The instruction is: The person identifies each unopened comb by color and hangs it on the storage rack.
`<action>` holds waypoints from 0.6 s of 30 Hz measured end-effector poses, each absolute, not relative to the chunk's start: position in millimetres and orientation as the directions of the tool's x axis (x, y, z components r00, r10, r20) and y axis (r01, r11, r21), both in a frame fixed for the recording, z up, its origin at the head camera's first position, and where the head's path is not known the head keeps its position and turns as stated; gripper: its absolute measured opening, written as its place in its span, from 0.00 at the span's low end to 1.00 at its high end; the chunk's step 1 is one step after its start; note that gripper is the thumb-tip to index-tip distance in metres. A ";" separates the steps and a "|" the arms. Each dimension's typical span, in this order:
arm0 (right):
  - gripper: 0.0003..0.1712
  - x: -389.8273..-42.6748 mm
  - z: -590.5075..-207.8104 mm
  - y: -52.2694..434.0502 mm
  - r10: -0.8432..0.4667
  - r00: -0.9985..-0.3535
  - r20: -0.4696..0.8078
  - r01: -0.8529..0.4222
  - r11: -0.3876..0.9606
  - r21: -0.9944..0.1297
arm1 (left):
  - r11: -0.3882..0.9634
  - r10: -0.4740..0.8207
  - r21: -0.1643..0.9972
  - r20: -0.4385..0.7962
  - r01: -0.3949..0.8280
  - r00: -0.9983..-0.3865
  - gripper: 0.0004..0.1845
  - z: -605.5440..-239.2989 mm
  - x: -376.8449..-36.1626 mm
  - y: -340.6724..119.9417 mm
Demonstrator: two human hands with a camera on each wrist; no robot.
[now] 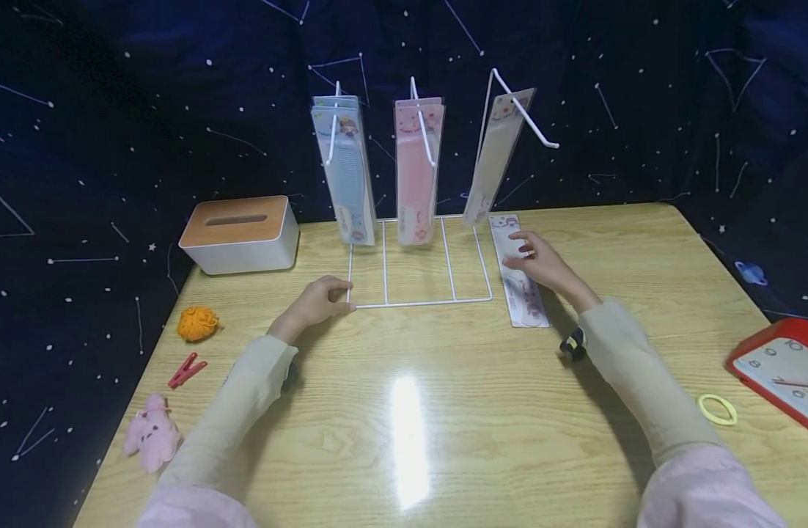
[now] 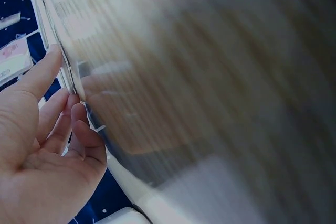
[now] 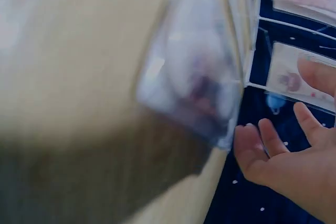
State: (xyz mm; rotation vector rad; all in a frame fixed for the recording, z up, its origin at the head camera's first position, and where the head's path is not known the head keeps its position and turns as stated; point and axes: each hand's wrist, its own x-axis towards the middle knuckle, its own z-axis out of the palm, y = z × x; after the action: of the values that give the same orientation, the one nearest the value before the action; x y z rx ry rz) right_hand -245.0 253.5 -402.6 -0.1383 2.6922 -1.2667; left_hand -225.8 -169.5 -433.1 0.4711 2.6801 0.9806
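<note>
A white wire display rack point(image 1: 417, 303) stands at the back of the table. Packaged combs hang on its hooks: blue ones point(image 1: 348, 172), pink ones point(image 1: 417, 176) and a cream one point(image 1: 499, 161). My left hand point(image 1: 318, 299) pinches the front left corner of the rack's base between thumb and fingers. Beside the base, on the right, another packaged comb point(image 1: 526, 297) lies flat on the table. Over it is my right hand point(image 1: 539, 260), fingers spread and loosely bent, holding nothing. In the right wrist view this pack point(image 3: 194, 72) looks blurred, close to the fingertips.
A tissue box point(image 1: 239, 233) with a wooden lid sits back left. Down the left side lie an orange yarn ball point(image 1: 197, 323), a red clothespin point(image 1: 186, 370) and a pink plush toy point(image 1: 153, 434). At right are a yellow hair band point(image 1: 717, 410) and a red clock point(image 1: 783, 367).
</note>
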 end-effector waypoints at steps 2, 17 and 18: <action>0.35 -243.4 -408.9 256.8 -0.170 -0.976 -0.137 -0.018 0.688 -0.726 | 0.724 0.379 0.657 -0.127 0.209 -0.917 0.28 -433.6 -225.9 -169.6; 0.39 -233.0 -419.2 260.0 -0.161 -0.963 -0.215 -0.041 0.879 -0.475 | 0.703 0.396 0.671 -0.094 0.236 -0.913 0.28 -433.6 -225.9 -170.8; 0.39 -232.5 -418.8 260.2 -0.157 -0.964 -0.213 -0.036 0.875 -0.482 | 0.703 0.396 0.671 -0.093 0.236 -0.914 0.28 -433.4 -225.7 -170.7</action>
State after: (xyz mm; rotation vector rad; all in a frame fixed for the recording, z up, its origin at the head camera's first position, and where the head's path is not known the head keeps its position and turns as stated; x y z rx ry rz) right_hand -232.5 260.2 -418.8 -0.1463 2.8001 -0.7130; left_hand -225.7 -170.7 -433.4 0.5057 2.6823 1.0091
